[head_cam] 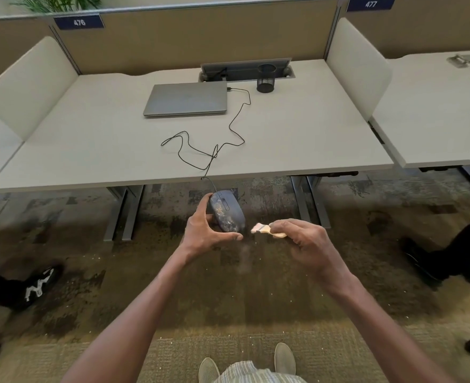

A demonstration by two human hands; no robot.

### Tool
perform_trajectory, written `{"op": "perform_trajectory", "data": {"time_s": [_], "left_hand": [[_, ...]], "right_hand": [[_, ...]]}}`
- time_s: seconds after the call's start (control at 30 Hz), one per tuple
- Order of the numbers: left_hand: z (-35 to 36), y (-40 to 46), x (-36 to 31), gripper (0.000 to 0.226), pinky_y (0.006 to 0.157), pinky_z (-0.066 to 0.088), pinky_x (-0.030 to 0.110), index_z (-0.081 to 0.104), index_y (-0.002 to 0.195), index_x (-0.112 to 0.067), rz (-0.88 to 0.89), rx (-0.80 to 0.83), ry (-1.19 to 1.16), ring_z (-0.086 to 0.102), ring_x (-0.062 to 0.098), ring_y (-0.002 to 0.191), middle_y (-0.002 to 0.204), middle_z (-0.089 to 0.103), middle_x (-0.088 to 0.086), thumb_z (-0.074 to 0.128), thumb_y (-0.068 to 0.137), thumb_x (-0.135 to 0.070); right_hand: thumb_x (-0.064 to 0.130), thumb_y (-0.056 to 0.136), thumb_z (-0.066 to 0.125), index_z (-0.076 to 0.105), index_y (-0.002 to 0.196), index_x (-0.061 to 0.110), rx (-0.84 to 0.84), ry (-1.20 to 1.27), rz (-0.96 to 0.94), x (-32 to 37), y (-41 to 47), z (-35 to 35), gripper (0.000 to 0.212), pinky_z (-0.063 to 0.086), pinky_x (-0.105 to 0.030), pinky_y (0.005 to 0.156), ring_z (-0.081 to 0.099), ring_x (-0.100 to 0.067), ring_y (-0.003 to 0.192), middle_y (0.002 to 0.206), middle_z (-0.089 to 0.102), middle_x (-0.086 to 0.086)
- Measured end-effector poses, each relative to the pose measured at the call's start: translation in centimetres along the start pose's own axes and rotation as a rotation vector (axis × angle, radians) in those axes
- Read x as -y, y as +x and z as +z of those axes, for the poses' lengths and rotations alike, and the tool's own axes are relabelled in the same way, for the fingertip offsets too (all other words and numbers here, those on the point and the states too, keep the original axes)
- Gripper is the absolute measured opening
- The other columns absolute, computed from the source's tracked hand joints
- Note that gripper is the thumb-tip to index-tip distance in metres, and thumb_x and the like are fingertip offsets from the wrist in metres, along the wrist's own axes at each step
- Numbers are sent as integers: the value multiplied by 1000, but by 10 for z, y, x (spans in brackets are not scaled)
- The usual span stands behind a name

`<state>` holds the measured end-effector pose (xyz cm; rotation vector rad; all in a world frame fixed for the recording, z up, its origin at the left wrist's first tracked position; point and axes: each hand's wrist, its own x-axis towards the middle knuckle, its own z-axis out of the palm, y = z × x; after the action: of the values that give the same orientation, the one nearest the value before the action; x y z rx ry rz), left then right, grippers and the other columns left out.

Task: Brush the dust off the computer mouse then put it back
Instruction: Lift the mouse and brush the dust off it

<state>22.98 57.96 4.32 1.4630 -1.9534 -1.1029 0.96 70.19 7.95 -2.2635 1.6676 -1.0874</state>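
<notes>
A pale grey desk (297,139) stands in an open office, fenced behind by a tan partition (195,37) carrying the number plates 476 and 477, with one rounded cream side screen (29,87) at each end. Below the desk's near edge lies mottled brown and grey carpet (228,294), speckled with light crumbs.

On the desk lie one closed grey laptop (187,99) toward the back and, just right of it, one black mesh pen cup (266,78). A thin black cable (235,125) runs from the laptop's right side, loops across the desktop and drops over the near edge.

That cable ends at the one computer mouse (227,211), held in the air in front of the desk's near edge, above the carpet. Its long axis runs roughly toward and away from the desk, cable end pointing at the desk, rounded tail toward the person. Pale dust patches mark its dark top.

The left hand (206,228) grasps the mouse, fingers curled along its left side, thumb under the tail. The right hand (303,241) grips one small brush (267,229), whose pale bristles point left, just beside the mouse's tail; whether they touch is unclear.

Two light shoes (283,357) show at the bottom.
</notes>
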Motion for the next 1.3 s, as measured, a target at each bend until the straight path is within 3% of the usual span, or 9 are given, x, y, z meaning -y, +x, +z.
{"op": "perform_trajectory", "data": {"time_s": [0.13, 0.3, 0.47, 0.6, 0.73, 0.87, 1.03, 1.13, 1.3], "left_hand": [[2, 0, 1, 125, 95, 47, 26, 23, 152, -23, -6, 9, 14, 60, 24, 121, 140, 57, 15, 96, 52, -41], [1, -1, -2, 127, 90, 44, 20, 22, 153, -24, -13, 19, 0, 63, 19, 115, 136, 60, 14, 96, 51, -39], [-7, 0, -4, 124, 88, 45, 18, 24, 153, -23, -10, 1, -34, 57, 10, 108, 141, 56, 13, 96, 52, -35], [-10, 1, -4, 126, 85, 45, 14, 22, 152, -25, -15, -5, -54, 59, 10, 106, 136, 59, 12, 97, 52, -35], [-9, 2, -6, 125, 94, 45, 23, 22, 153, -24, -11, 15, -43, 58, 9, 104, 132, 63, 13, 97, 52, -31], [-4, 4, -4, 129, 98, 47, 27, 21, 153, -28, -13, 68, -36, 64, 11, 100, 121, 69, 11, 98, 49, -35], [0, 2, -6, 127, 100, 45, 32, 21, 153, -30, 23, 131, -22, 58, 18, 119, 140, 56, 12, 97, 52, -32], [2, 0, -6, 127, 107, 43, 42, 19, 153, -32, 32, 170, -14, 53, 23, 128, 148, 47, 11, 97, 52, -32], [3, 0, -2, 127, 101, 51, 37, 20, 152, -36, 41, 233, -46, 60, 19, 118, 137, 57, 9, 98, 51, -31]], "right_hand": [[1, 87, 57, 75, 104, 1, -106, 26, 39, 6, 10, -3, 24, 57, -19, 88, 73, -19, 93, 104, 77, -9], [-17, 83, 64, 73, 111, 3, -115, 80, 57, 6, 16, 3, 35, 59, -24, 88, 73, -19, 99, 110, 75, -10], [-18, 80, 61, 75, 108, 3, -88, 146, 62, 1, 10, 5, 38, 55, -14, 90, 71, -11, 98, 106, 76, -7], [-19, 80, 64, 75, 103, 3, 8, 157, 91, -4, 5, 4, 34, 58, -17, 76, 69, -3, 86, 93, 76, -2], [-17, 84, 61, 71, 102, 5, -72, 156, 182, 0, 12, -5, 31, 46, -6, 64, 63, 4, 77, 85, 69, 4], [-11, 87, 65, 67, 104, 9, -54, 166, 174, 5, 25, -7, 26, 53, -13, 66, 65, 0, 79, 88, 69, 5], [-4, 91, 65, 65, 107, 10, -5, 134, 169, 8, 39, -9, 21, 51, -8, 72, 62, 5, 81, 94, 68, 8], [-2, 93, 62, 63, 107, 11, -8, 90, 159, 8, 51, -10, 19, 57, -20, 72, 67, -8, 83, 95, 70, 3], [1, 95, 59, 65, 102, 8, -3, 71, 137, 4, 71, -9, 12, 59, -30, 73, 68, -14, 82, 92, 72, -2]]}}
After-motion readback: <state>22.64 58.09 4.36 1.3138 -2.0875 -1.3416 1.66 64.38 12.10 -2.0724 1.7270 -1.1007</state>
